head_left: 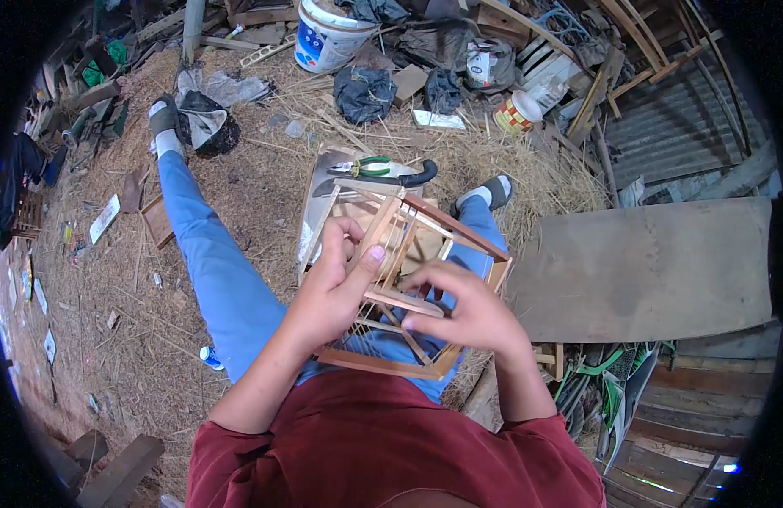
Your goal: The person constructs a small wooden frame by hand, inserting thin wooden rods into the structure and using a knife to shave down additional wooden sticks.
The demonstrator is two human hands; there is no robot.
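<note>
From the head view, strawy floor (pixel 137 339) lies open left of the legs (pixel 222 262); a broad sheet (pixel 645 271) edges the right. Between the hands sits a wooden frame (pixel 379 364): left hand (pixel 328 292) pinching a post (pixel 383 222), right hand (pixel 468 309) a slat (pixel 404 302). Beyond stand a bucket (pixel 324 42), contents unclear, and a lidded tub (pixel 517 113).

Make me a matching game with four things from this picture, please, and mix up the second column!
Things:
1. Wooden frame
2. Pliers
3. Plastic bucket
4. Short-sleeved shirt

Clues:
A. dark red
B. has green on its handles
C. held by the left hand and the right hand
D. white and blue

Right pairs: 1-C, 2-B, 3-D, 4-A
</note>
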